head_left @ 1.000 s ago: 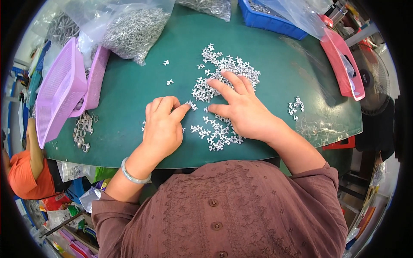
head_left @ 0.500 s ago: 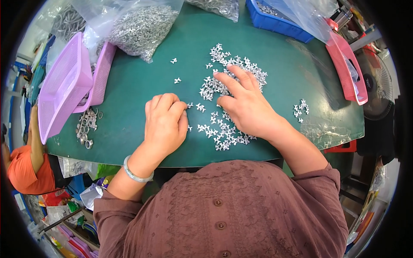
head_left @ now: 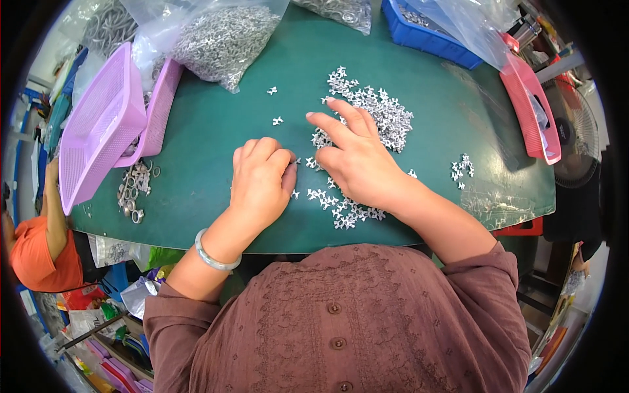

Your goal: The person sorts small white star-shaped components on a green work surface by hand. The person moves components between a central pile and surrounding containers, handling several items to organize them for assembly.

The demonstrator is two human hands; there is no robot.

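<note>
A pile of small silver three-pronged metal pieces (head_left: 391,124) lies on the green tabletop (head_left: 216,131). My right hand (head_left: 357,157) hovers low over the pile's left side, fingers spread, its fingertips at or just above the pieces. A looser group of the same pieces (head_left: 347,213) lies below that palm. To the left, my left hand (head_left: 259,180) rests on the table with fingers curled in and the thumb close to the index finger. Whatever it may hold is hidden. A few pieces lie by its thumb, and two stray pieces (head_left: 278,121) sit farther off.
Lilac baskets (head_left: 105,131) and a heap of metal rings (head_left: 134,190) stand at left. A clear bag of metal parts (head_left: 226,39) lies behind, a blue tray (head_left: 432,39) at back right, a pink basket (head_left: 531,108) at right. A person in orange (head_left: 46,255) is at far left.
My right hand has moved left across the pile, uncovering more pieces on its right side. My left hand stays curled in nearly the same place. The whole view has shifted slightly.
</note>
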